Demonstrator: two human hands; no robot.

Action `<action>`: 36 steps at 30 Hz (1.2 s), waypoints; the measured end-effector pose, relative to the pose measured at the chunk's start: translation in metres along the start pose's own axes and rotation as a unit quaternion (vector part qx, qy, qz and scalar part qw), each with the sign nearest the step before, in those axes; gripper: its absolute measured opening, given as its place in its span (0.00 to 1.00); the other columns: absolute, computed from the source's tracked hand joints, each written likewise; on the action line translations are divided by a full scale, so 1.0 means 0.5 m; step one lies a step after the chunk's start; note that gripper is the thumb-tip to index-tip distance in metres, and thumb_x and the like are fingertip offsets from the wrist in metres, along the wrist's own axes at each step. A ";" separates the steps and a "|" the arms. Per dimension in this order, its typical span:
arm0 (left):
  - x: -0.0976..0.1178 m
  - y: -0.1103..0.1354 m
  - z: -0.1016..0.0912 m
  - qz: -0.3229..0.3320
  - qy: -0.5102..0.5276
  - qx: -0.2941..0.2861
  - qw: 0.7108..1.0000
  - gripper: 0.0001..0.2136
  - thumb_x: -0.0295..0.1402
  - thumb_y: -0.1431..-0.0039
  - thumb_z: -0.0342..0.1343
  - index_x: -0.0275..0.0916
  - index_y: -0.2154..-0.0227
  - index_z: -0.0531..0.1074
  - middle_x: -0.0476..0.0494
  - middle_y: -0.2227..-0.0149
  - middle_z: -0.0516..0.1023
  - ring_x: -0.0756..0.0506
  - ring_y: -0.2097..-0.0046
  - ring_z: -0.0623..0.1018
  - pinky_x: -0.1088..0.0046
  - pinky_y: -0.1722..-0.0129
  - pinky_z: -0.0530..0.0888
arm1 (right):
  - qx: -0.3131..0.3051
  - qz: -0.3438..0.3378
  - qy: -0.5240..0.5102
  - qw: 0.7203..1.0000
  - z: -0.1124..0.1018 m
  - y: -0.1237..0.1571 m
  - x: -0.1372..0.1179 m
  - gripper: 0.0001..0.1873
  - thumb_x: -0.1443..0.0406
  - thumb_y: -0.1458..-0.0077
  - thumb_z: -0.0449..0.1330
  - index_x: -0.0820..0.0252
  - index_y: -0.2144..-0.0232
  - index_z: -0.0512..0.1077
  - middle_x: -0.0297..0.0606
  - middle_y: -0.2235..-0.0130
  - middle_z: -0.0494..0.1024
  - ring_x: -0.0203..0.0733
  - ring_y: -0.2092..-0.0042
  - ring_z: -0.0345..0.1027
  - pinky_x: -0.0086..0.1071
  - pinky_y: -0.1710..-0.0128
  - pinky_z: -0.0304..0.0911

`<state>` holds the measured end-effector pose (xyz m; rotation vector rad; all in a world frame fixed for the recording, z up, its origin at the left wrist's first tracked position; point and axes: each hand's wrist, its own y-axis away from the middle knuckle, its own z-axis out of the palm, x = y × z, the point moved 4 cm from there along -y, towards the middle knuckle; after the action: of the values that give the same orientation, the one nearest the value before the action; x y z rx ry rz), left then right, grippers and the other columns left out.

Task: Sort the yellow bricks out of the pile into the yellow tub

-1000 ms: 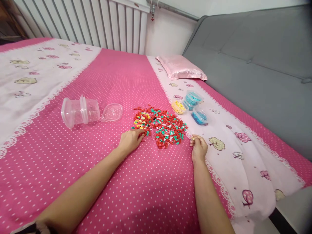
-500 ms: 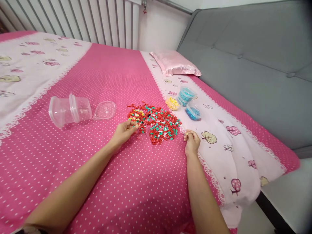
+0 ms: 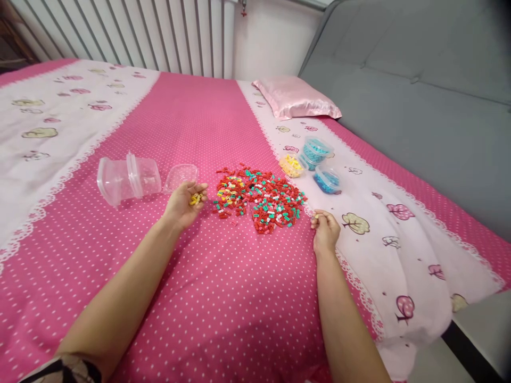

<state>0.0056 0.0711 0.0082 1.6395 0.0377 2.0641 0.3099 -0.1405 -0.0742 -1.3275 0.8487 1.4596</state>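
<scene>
A pile of small red, green, white and yellow plastic pieces (image 3: 275, 199) lies on the bedspread between my hands. My left hand (image 3: 186, 205) is turned palm up at the pile's left, fingers curled around several small yellow pieces (image 3: 195, 199). To the right of the pile, my right hand (image 3: 326, 229) is closed in a pinch, with a tiny pale yellow piece (image 3: 317, 216) at the fingertips. Beyond it stand a tub of yellow pieces (image 3: 292, 166), a tub of blue pieces (image 3: 327, 180) and stacked tubs of turquoise pieces (image 3: 316, 151).
Clear plastic tubs (image 3: 115, 181) lie on their side at the left, with a clear lid (image 3: 175, 175) next to them. A pink pillow (image 3: 297, 98) rests near the grey headboard (image 3: 419, 106). A white radiator (image 3: 179, 37) runs behind the bed.
My left hand has drawn back left from the pile and rolled palm up, bringing yellow pieces into sight. My right hand keeps its pinch beside the pile. The view has shifted slightly.
</scene>
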 end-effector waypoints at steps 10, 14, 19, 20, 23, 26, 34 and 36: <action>-0.028 -0.014 -0.009 0.126 -0.407 0.016 0.905 0.14 0.33 0.48 0.48 0.34 0.64 0.77 0.55 0.87 0.59 0.53 0.82 0.59 0.79 0.81 0.57 | 0.003 0.001 -0.001 1.000 -0.002 -0.001 -0.003 0.10 0.65 0.61 0.56 0.63 0.73 0.72 0.29 0.77 0.71 0.27 0.80 0.59 0.22 0.82 0.55; -0.037 -0.023 0.003 0.153 -0.554 -0.023 0.818 0.18 0.29 0.51 0.47 0.39 0.61 0.79 0.48 0.73 0.78 0.48 0.71 0.72 0.75 0.68 0.67 | 0.002 0.000 -0.003 1.000 -0.002 -0.001 -0.002 0.10 0.65 0.61 0.56 0.63 0.73 0.72 0.29 0.78 0.71 0.27 0.80 0.59 0.22 0.82 0.55; -0.048 -0.024 0.008 0.146 -0.559 -0.061 0.814 0.20 0.30 0.51 0.45 0.37 0.58 0.77 0.48 0.70 0.80 0.48 0.71 0.73 0.74 0.66 0.68 | 0.002 -0.002 0.000 1.000 -0.003 0.000 -0.002 0.10 0.64 0.61 0.56 0.63 0.73 0.72 0.29 0.78 0.71 0.27 0.80 0.60 0.22 0.82 0.55; -0.050 -0.021 0.011 0.136 -0.544 -0.069 0.825 0.19 0.30 0.51 0.46 0.37 0.60 0.78 0.48 0.71 0.79 0.48 0.72 0.73 0.74 0.66 0.69 | 0.003 -0.002 0.002 1.000 -0.003 0.000 -0.002 0.10 0.64 0.60 0.56 0.63 0.73 0.72 0.29 0.78 0.71 0.27 0.80 0.59 0.22 0.82 0.55; -0.053 -0.007 0.024 0.105 -0.474 -0.126 0.865 0.15 0.32 0.54 0.49 0.36 0.67 0.79 0.48 0.71 0.79 0.48 0.69 0.74 0.75 0.66 0.69 | 0.002 -0.004 0.007 1.000 -0.003 -0.001 -0.002 0.10 0.64 0.60 0.56 0.63 0.73 0.72 0.29 0.78 0.71 0.27 0.80 0.59 0.22 0.82 0.55; -0.050 0.007 0.034 0.075 -0.403 -0.195 0.891 0.12 0.33 0.56 0.52 0.36 0.70 0.78 0.47 0.72 0.79 0.49 0.70 0.73 0.77 0.69 0.68 | 0.001 -0.005 0.007 1.000 -0.003 -0.001 -0.001 0.10 0.64 0.60 0.55 0.63 0.73 0.72 0.29 0.77 0.70 0.27 0.80 0.60 0.22 0.82 0.55; -0.012 -0.018 -0.023 0.160 -0.605 0.035 0.779 0.16 0.35 0.50 0.52 0.37 0.61 0.79 0.46 0.80 0.75 0.48 0.77 0.69 0.75 0.77 0.59 | 0.004 0.000 -0.003 1.000 -0.002 -0.001 -0.003 0.09 0.65 0.60 0.56 0.63 0.74 0.72 0.29 0.78 0.71 0.27 0.80 0.60 0.22 0.82 0.55; -0.021 -0.020 -0.018 0.154 -0.652 0.033 0.742 0.14 0.36 0.50 0.53 0.40 0.62 0.80 0.43 0.71 0.79 0.45 0.71 0.74 0.74 0.74 0.62 | 0.005 -0.002 -0.004 1.000 -0.002 0.000 -0.003 0.09 0.65 0.60 0.56 0.63 0.74 0.72 0.29 0.78 0.71 0.27 0.80 0.60 0.22 0.82 0.55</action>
<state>0.0026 0.0784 -0.0070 2.8823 -0.6683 0.6307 0.3104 -0.1416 -0.0728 -1.3138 0.8466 1.4560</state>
